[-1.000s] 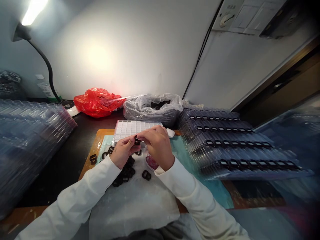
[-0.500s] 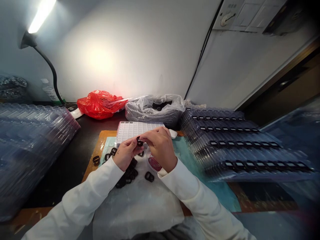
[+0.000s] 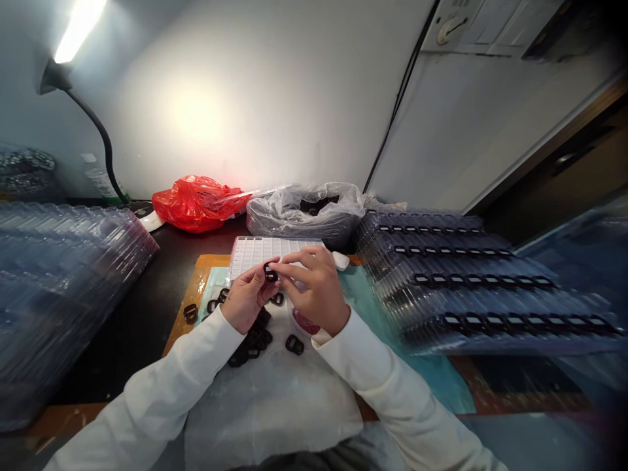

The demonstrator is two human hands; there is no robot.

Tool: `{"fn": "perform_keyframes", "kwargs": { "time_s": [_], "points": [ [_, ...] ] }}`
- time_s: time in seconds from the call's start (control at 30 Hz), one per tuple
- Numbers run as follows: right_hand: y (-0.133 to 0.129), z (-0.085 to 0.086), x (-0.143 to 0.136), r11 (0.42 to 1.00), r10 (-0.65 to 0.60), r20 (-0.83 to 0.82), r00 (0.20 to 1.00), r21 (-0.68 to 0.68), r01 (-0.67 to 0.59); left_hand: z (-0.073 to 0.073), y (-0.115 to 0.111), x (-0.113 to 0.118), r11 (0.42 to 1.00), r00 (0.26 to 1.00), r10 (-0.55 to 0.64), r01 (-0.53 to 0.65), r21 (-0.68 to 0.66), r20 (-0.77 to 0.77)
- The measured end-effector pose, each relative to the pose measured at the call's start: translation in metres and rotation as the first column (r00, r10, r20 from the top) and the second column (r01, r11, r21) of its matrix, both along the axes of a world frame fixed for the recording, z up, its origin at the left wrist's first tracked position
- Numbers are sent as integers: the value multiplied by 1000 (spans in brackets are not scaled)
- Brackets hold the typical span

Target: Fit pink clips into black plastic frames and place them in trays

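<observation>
Above the middle of the table, my left hand [image 3: 245,299] pinches a small black plastic frame-shaped piece [image 3: 270,272] with openings in it. My right hand [image 3: 316,284] meets it from the right, fingertips on the piece's upper edge. Whether they also hold something tiny is too small to tell. Below my left hand lies a heap of similar black pieces [image 3: 252,343]. One loose piece [image 3: 294,345] rests to the right of the heap, another [image 3: 191,314] to the far left. Partly hidden under my right hand is a round container [image 3: 305,323] with pinkish-red contents.
Behind my hands lies a white gridded tray [image 3: 255,252], with a white object [image 3: 340,261] beside it. Clear plastic trays are stacked left [image 3: 73,275] and right [image 3: 383,288], the right ones holding rows of black pieces. A red bag [image 3: 196,203] and a clear bag [image 3: 275,212] stand by the wall.
The black piece has tilted, so more of its openings face me. My right fingers have spread and straightened somewhat against it. The view has shifted slightly.
</observation>
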State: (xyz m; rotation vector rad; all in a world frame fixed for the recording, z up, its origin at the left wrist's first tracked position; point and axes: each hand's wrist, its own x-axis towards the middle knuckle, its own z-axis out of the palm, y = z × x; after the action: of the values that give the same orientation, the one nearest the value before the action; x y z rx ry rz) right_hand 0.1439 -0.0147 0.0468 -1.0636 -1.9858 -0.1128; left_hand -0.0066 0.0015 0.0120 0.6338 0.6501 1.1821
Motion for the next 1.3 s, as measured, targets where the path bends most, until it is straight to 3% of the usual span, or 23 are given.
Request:
{"fn": "perform_keyframes", "kwargs": {
  "time_s": [0.23, 0.33, 0.4, 0.5, 0.57, 0.67, 0.83, 1.0, 1.2, 1.3],
  "points": [
    [2, 7, 10, 995, 82, 268, 960, 27, -93, 4, 4, -2, 997, 998, 54, -53, -54, 13],
    [-3, 17, 26, 993, 76, 237, 969, -108, -51, 8, 3, -2, 995, 998, 58, -58, -81, -8],
    [-7, 20, 37, 944, 72, 257, 964, -331, 18, 10, 3, -1, 993, 997, 74, -75, -87, -23],
    [-9, 12, 43, 783, 134, 426, 895, -600, 168, 11, 4, -1, 993, 995, 86, -89, -79, -41],
    [-6, 1, 41, 726, 164, 510, 844, -642, 247, 11, 3, 0, 995, 996, 78, -81, -65, -43],
    [0, -10, 34, 705, 168, 554, 815, -645, 293, 9, 3, 1, 998, 998, 59, -60, -27, -25],
    [2, -5, 27, 697, 124, 601, 790, -619, 361, 8, 2, 0, 999, 999, 48, -48, 11, -25],
    [-1, 0, 26, 733, 105, 663, 741, -555, 393, 7, 2, 0, 998, 997, 55, -54, 12, -58],
    [-2, -4, 33, 794, 65, 583, 810, -522, 312, 4, 2, 1, 999, 996, 48, -48, 1, -74],
    [-3, 0, 34, 829, 47, 426, 904, -521, 202, 3, 1, 1, 999, 996, 43, -44, -10, -75]
  ]
}}
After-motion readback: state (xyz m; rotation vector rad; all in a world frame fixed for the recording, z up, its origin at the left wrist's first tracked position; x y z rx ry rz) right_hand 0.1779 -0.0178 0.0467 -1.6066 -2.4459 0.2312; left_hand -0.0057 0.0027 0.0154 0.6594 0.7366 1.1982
